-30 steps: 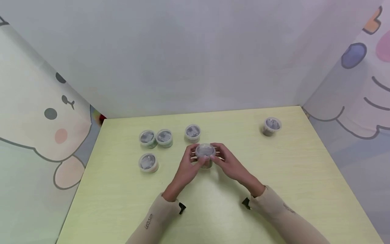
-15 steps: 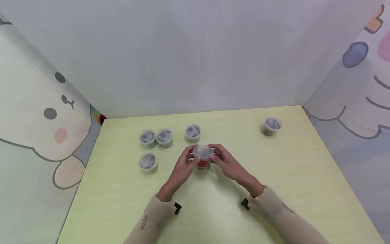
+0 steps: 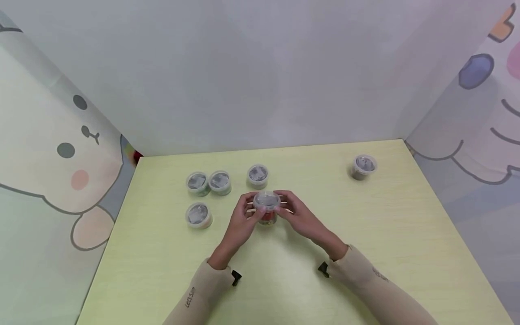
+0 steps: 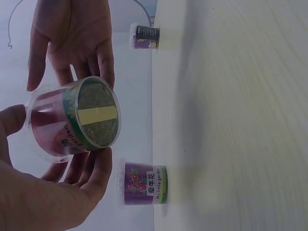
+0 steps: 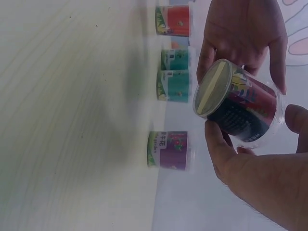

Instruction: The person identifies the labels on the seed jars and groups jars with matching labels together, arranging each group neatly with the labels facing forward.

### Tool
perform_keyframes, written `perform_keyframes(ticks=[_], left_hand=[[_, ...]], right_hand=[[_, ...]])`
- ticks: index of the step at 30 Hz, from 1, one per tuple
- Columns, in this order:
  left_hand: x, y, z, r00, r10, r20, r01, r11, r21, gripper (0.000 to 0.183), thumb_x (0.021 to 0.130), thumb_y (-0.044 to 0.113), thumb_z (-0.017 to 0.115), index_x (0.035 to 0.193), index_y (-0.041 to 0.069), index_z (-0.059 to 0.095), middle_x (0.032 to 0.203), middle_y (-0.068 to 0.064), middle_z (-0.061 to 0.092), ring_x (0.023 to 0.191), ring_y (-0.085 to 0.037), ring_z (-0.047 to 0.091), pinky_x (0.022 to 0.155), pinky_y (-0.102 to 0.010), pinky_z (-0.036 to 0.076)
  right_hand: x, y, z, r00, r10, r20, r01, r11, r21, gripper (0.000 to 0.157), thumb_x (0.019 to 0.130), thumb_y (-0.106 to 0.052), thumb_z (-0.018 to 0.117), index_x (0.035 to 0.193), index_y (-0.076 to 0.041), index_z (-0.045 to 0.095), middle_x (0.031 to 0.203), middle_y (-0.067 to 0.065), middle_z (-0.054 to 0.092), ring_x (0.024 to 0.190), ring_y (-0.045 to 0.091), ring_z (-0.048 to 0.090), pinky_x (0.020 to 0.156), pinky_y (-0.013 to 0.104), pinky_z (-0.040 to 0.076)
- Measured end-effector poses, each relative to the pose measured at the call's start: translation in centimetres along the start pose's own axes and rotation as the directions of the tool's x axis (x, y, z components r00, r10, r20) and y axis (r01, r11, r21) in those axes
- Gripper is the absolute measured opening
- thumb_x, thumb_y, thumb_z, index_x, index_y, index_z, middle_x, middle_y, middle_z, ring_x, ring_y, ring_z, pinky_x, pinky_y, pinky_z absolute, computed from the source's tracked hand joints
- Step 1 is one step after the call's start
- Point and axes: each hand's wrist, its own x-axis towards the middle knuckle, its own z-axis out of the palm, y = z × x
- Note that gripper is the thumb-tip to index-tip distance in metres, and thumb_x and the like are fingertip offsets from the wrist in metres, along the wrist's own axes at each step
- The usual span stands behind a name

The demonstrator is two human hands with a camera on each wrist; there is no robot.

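A lidded clear plastic cup (image 3: 267, 217) with a red printed label is raised off the table between both hands. My left hand (image 3: 239, 222) holds its left side, thumb at the front near the lid and fingers around the wall. On the other side my right hand (image 3: 301, 218) grips it likewise. In the left wrist view the cup (image 4: 54, 122) is tilted, and its clear base (image 4: 98, 132) shows dark grainy contents and a pale yellow strip. A dark panel of small print on the cup (image 5: 236, 118) shows in the right wrist view.
Several similar lidded cups stand upright on the pale table (image 3: 276, 289). Left lie two teal cups (image 3: 197, 183) side by side and a red cup (image 3: 199, 215). A purple cup (image 3: 257, 176) stands behind the hands, another purple cup (image 3: 363, 167) at far right. Walls enclose the table.
Both hands have shifted slightly left with the cup. More of its red label now faces the head view than a second ago. The standing cups have stayed in place.
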Motion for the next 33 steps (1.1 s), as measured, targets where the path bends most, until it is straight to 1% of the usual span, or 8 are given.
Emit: perform_keyframes(ticks=[5,9,11,15,19,26,30,33], left_hand=[[-0.1,0.2,-0.2,1.0,-0.011,-0.006,0.011,1.0,0.022,0.047,0.094,0.017,0.056,0.133,0.0,0.036,0.126,-0.016,0.045,0.112,-0.029,0.048,0.092,-0.042,0.042],[-0.1,0.2,-0.6,1.0,-0.015,-0.002,0.015,0.999,0.042,0.044,0.096,0.017,0.052,0.133,-0.001,0.036,0.125,-0.016,0.046,0.111,-0.029,0.049,0.09,-0.039,0.045],[0.0,0.0,-0.9,1.0,-0.017,0.008,0.016,0.999,0.052,0.046,0.096,0.017,0.053,0.134,-0.001,0.036,0.126,-0.016,0.046,0.111,-0.029,0.049,0.09,-0.039,0.045],[0.4,-1.3,-1.4,0.999,-0.025,0.024,0.023,0.996,0.084,0.05,0.094,0.023,0.055,0.137,0.004,0.037,0.129,-0.012,0.045,0.112,-0.026,0.049,0.09,-0.039,0.045],[0.5,-2.3,-1.8,1.0,-0.019,0.012,0.017,0.992,0.121,0.051,0.092,0.031,0.058,0.135,0.01,0.04,0.129,-0.007,0.046,0.11,-0.023,0.049,0.088,-0.037,0.047],[0.1,-2.3,-2.2,0.999,-0.002,-0.032,0.007,0.99,0.143,0.051,0.089,0.037,0.062,0.129,0.013,0.042,0.124,-0.004,0.048,0.106,-0.02,0.051,0.084,-0.035,0.048],[0.1,-2.2,-2.5,0.999,-0.021,-0.027,0.024,0.993,0.117,0.05,0.09,0.036,0.06,0.13,0.012,0.042,0.124,-0.007,0.048,0.106,-0.023,0.051,0.084,-0.036,0.048],[0.0,-2.0,-2.8,0.999,-0.053,0.005,0.053,0.996,0.076,0.049,0.092,0.031,0.057,0.134,0.011,0.04,0.127,-0.01,0.046,0.108,-0.025,0.05,0.086,-0.037,0.047]], right_hand=[[0.4,0.0,0.1,1.0,0.015,0.027,-0.015,1.0,-0.014,0.046,0.096,-0.023,0.052,0.138,-0.013,0.036,0.129,0.012,0.046,0.117,0.028,0.047,0.094,0.043,0.042],[0.7,-0.1,0.2,0.999,0.021,0.049,-0.021,1.0,-0.001,0.047,0.097,-0.02,0.05,0.14,-0.01,0.034,0.129,0.014,0.046,0.119,0.03,0.046,0.096,0.045,0.04],[0.7,-0.2,0.3,0.998,0.02,0.052,-0.021,1.0,0.006,0.047,0.097,-0.022,0.05,0.14,-0.01,0.034,0.129,0.013,0.046,0.12,0.028,0.046,0.097,0.044,0.04],[0.7,-0.3,0.6,0.999,0.015,0.053,-0.015,1.0,0.002,0.048,0.095,-0.032,0.052,0.138,-0.017,0.036,0.128,0.009,0.048,0.119,0.025,0.047,0.097,0.043,0.04],[0.9,-0.1,0.8,0.998,-0.006,0.067,0.007,1.0,-0.007,0.049,0.093,-0.036,0.054,0.136,-0.02,0.038,0.128,0.007,0.049,0.119,0.024,0.047,0.096,0.043,0.041],[1.2,-0.4,1.3,0.995,-0.007,0.095,0.009,1.0,-0.019,0.051,0.092,-0.042,0.053,0.137,-0.022,0.038,0.13,0.001,0.048,0.12,0.02,0.046,0.097,0.043,0.04],[1.2,-0.6,1.4,0.994,-0.002,0.113,0.001,1.0,0.002,0.053,0.092,-0.043,0.053,0.137,-0.021,0.037,0.131,0.001,0.048,0.121,0.018,0.046,0.098,0.043,0.039],[1.3,-0.7,1.3,0.99,-0.002,0.138,-0.006,0.998,0.06,0.051,0.094,-0.04,0.051,0.137,-0.017,0.035,0.131,0.005,0.049,0.12,0.019,0.047,0.1,0.043,0.038]])
